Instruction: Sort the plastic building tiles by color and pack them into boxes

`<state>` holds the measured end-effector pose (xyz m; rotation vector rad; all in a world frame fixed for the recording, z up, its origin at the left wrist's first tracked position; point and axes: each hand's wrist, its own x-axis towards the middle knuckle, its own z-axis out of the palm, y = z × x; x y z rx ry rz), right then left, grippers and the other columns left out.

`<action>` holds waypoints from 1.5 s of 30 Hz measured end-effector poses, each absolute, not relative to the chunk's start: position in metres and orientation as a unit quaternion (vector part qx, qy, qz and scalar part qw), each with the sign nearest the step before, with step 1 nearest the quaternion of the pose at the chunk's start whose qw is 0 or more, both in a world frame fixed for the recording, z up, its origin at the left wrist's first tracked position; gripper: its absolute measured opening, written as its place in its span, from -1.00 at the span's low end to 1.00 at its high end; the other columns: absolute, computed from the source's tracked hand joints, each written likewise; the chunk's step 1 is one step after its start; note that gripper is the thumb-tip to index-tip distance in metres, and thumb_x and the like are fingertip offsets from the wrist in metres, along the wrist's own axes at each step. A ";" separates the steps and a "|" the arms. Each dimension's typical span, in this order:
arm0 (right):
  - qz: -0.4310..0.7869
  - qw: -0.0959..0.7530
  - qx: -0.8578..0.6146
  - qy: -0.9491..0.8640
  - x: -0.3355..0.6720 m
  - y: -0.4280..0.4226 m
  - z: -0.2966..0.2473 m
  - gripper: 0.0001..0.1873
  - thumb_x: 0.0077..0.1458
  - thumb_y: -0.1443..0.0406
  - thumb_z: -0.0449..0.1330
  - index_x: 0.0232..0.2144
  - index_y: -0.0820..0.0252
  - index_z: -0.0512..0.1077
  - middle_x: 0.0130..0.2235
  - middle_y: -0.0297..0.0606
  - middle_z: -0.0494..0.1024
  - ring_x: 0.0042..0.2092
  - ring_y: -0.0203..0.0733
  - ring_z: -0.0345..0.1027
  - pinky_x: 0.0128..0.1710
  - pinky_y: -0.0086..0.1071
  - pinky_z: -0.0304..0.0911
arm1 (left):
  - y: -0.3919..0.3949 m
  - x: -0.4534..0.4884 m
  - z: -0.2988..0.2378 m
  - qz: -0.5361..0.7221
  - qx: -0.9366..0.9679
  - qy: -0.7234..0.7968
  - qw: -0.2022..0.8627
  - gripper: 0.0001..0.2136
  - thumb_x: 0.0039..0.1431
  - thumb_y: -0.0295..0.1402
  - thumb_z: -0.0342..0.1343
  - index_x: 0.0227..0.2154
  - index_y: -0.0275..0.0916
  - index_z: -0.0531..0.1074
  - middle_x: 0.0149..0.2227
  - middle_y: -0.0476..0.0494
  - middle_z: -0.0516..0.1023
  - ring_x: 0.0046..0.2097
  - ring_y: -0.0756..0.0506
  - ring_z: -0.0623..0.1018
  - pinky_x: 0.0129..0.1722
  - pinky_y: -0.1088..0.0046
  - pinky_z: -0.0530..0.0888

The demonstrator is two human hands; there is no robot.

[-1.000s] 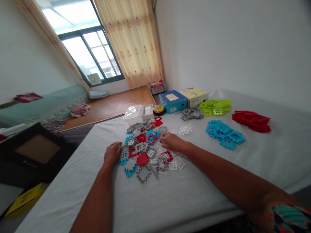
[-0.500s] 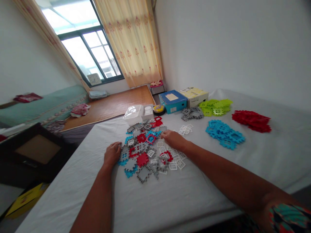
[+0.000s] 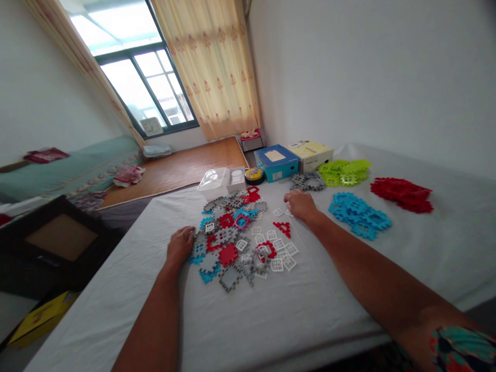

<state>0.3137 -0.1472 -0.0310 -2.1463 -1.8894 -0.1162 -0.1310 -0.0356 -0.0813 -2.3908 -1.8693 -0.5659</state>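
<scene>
The right hand (image 3: 300, 205) is held with bent fingers past the right side of the mixed pile (image 3: 228, 254), by some small white windows (image 3: 278, 212); whether a piece is pinched there cannot be told. If one is held loosely, it could be dropped, since the windows look thin and flat. The left hand (image 3: 180, 244) is laid at the pile's left edge; no piece is seen in it, but its grip cannot be told for sure. If it is pushed right, pieces could be shoved about, because their teeth might catch. A red triangle (image 3: 282, 229) is seen between the pile and the right arm (image 3: 341, 253), and could be swept away. The gray heap (image 3: 308, 181), just beyond the right hand, and the blue heap (image 3: 358, 217), farther right, might be mixed up by a careless bump.
</scene>
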 end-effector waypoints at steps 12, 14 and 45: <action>0.115 0.178 -0.356 -0.910 0.248 -0.148 -0.053 -0.71 0.08 0.37 0.23 -0.11 0.22 0.51 -0.01 -0.12 0.52 0.02 -0.13 0.35 0.11 -0.23 0.14 | -0.035 -0.131 -0.081 -0.174 -0.780 -0.599 0.036 -0.65 0.20 -0.32 -0.10 -0.05 -0.17 0.49 0.05 -0.12 0.51 0.08 -0.15 0.45 0.12 0.27 0.38; 0.135 0.181 -0.364 -0.904 0.250 -0.145 -0.055 -0.75 0.06 0.41 0.23 -0.16 0.23 0.53 -0.07 -0.13 0.54 -0.02 -0.16 0.38 0.07 -0.29 0.18 | -0.035 -0.132 -0.082 -0.170 -0.779 -0.602 0.039 -0.65 0.21 -0.31 -0.11 -0.05 -0.17 0.49 0.05 -0.12 0.50 0.08 -0.15 0.45 0.11 0.27 0.38; 0.145 0.131 -0.514 -0.835 0.256 -0.149 -0.044 -0.67 -0.05 0.24 0.37 -0.20 0.24 0.50 -0.12 -0.12 0.44 -0.15 -0.17 0.36 -0.14 -0.39 0.24 | -0.032 -0.134 -0.085 -0.181 -0.778 -0.600 0.037 -0.65 0.21 -0.31 -0.10 -0.04 -0.14 0.48 0.05 -0.11 0.50 0.07 -0.15 0.45 0.12 0.26 0.37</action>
